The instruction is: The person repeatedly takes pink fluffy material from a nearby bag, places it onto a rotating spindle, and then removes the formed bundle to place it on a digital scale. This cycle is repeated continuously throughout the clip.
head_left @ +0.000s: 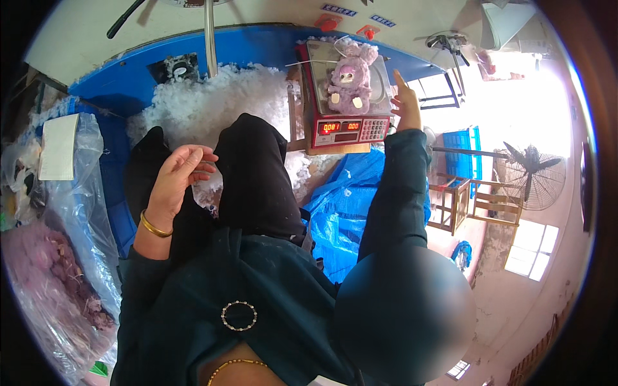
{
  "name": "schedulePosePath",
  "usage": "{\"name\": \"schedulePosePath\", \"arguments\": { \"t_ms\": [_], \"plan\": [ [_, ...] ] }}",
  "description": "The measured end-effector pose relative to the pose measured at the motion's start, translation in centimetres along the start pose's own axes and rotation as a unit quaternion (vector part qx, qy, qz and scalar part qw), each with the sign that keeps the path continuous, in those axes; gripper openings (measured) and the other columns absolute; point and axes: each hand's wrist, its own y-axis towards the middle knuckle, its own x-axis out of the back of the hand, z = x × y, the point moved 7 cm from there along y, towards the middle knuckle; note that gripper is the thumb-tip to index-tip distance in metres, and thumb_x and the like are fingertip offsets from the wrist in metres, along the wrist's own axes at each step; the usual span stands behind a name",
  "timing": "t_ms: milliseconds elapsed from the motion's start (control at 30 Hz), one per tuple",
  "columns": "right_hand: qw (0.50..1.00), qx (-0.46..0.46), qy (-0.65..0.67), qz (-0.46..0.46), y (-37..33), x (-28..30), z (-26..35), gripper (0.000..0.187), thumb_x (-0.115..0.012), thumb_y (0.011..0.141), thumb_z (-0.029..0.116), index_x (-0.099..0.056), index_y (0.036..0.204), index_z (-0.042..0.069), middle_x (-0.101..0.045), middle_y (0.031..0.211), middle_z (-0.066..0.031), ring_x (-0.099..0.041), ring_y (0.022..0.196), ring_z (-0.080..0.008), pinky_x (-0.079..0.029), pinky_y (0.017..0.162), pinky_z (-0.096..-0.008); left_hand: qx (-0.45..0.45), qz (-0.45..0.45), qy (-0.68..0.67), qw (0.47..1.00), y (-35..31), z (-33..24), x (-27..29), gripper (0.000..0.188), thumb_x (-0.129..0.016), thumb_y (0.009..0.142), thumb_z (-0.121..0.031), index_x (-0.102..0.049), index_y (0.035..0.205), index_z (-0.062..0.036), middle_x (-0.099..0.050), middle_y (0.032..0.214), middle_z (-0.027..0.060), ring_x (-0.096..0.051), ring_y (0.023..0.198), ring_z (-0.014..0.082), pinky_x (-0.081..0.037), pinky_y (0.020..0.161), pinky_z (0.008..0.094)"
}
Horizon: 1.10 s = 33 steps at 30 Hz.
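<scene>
A pale purple plush toy (353,89) with a pink face lies on its back on the metal plate of a red weighing scale (319,96). The scale's red display is lit. To the right of the scale, my right hand (407,106) is held up with its fingers stretched out and nothing in them. My left hand (185,168) hovers above my lap, fingers loosely bent and slightly apart, with no object visible in it. A gold bangle (156,225) is around my left wrist.
White stuffing fluff (212,96) is heaped in front of my knees, against a blue panel and a metal pipe (210,38). Clear plastic bags with purple plush pieces (55,276) lie at the left. A blue plastic sheet (344,199), stools and a fan (531,172) are on the right.
</scene>
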Motion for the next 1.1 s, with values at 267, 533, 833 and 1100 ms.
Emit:
{"name": "schedulePosePath", "arguments": {
  "t_ms": [267, 533, 833, 1100],
  "plan": [
    [0.881, 0.298, -0.324, 0.177, -8.0, -16.0, 6.3, 0.073, -0.071, 0.068, 0.061, -0.064, 0.110, 0.002, -0.069, 0.095, -0.0122, -0.067, 0.084, -0.0256, -0.052, 0.072, -0.0421, 0.003, 0.039, 0.008, 0.999, 0.4, 0.6, -3.0, 0.024, -0.051, 0.097, -0.020, -0.056, 0.112, -0.0021, -0.064, 0.103, 0.0101, -0.062, 0.090, 0.0152, -0.050, 0.078, 0.0264],
    [0.622, 0.710, -0.026, 0.329, -40.0, -14.6, 11.4, 0.061, -0.082, 0.063, 0.024, -0.057, 0.115, 0.004, -0.054, 0.114, -0.0176, -0.054, 0.106, -0.0359, -0.046, 0.090, -0.0402, -0.151, 0.055, -0.234, 0.959, -0.7, -1.2, -4.6, 0.054, -0.060, 0.088, -0.012, -0.036, 0.136, -0.0026, -0.053, 0.121, 0.0138, -0.056, 0.110, 0.0210, -0.049, 0.090, 0.0338],
    [0.756, 0.637, 0.013, 0.150, -34.1, -19.5, 17.1, 0.065, -0.077, 0.063, 0.012, -0.052, 0.123, 0.003, -0.054, 0.121, -0.0183, -0.054, 0.113, -0.0338, -0.044, 0.093, -0.0422, -0.433, -0.148, 0.392, 0.798, 4.0, -14.1, -4.1, 0.059, -0.066, 0.086, -0.024, -0.041, 0.131, 0.0038, -0.045, 0.129, 0.0212, -0.046, 0.120, 0.0325, -0.038, 0.100, 0.0390],
    [0.773, 0.473, 0.215, 0.365, -33.2, -18.8, 16.9, 0.045, -0.072, 0.075, 0.004, -0.054, 0.116, 0.000, -0.064, 0.109, -0.0096, -0.060, 0.099, -0.0158, -0.049, 0.085, -0.0304, -0.412, -0.174, 0.387, 0.806, 3.8, -15.7, -5.5, 0.060, -0.067, 0.083, -0.031, -0.043, 0.129, -0.0010, -0.050, 0.124, 0.0222, -0.047, 0.112, 0.0427, -0.040, 0.095, 0.0437]
  ]
}}
